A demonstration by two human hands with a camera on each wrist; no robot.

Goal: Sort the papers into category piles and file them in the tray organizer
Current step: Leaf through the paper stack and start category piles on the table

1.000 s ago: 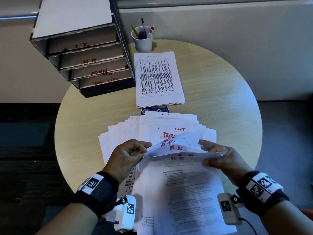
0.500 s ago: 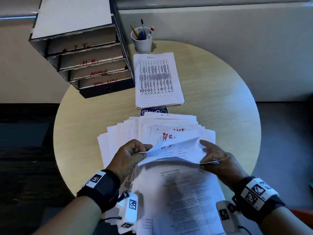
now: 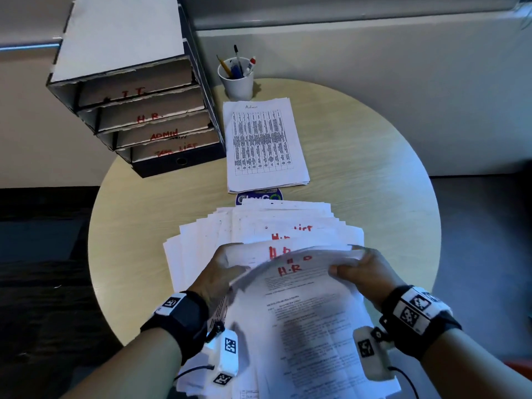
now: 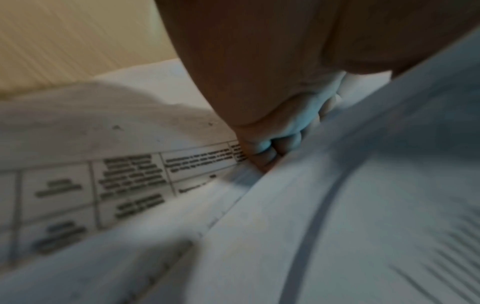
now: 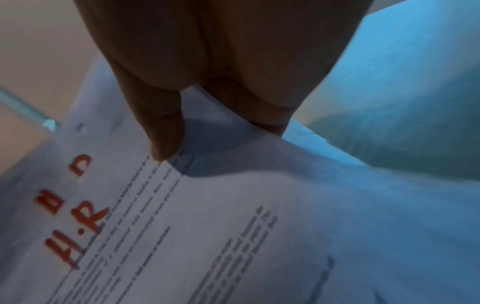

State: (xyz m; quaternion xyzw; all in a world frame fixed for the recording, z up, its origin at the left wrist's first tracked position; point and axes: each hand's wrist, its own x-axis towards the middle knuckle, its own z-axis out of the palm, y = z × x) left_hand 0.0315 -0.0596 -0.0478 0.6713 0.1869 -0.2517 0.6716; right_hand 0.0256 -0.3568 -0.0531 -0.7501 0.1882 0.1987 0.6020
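Note:
A fanned stack of white papers (image 3: 259, 226) with red "H.R" and "list" labels lies on the round table (image 3: 374, 168) before me. My left hand (image 3: 221, 272) grips the left edge of lifted sheets, its fingers (image 4: 267, 150) curled under them. My right hand (image 3: 357, 269) pinches the right top corner of an "H.R" sheet (image 3: 302, 298), its thumb (image 5: 161, 131) lying on the sheet (image 5: 182, 226). A sorted "Admin" pile (image 3: 264, 145) lies beyond the fan. The tray organizer (image 3: 144, 119), with shelves marked I.T., H.R., ADMIN and a list label, stands at the back left.
A white cup of pens (image 3: 237, 79) stands behind the Admin pile, beside the organizer. A round blue sticker (image 3: 259, 197) peeks out between the two paper piles. Bare tabletop shows to the right and left of the papers. A grey wall runs behind the table.
The lifted sheets have come down toward me and now arch over the lower pages, showing another "H.R" heading. Both hands stay on the sheets' top edge and have shifted slightly.

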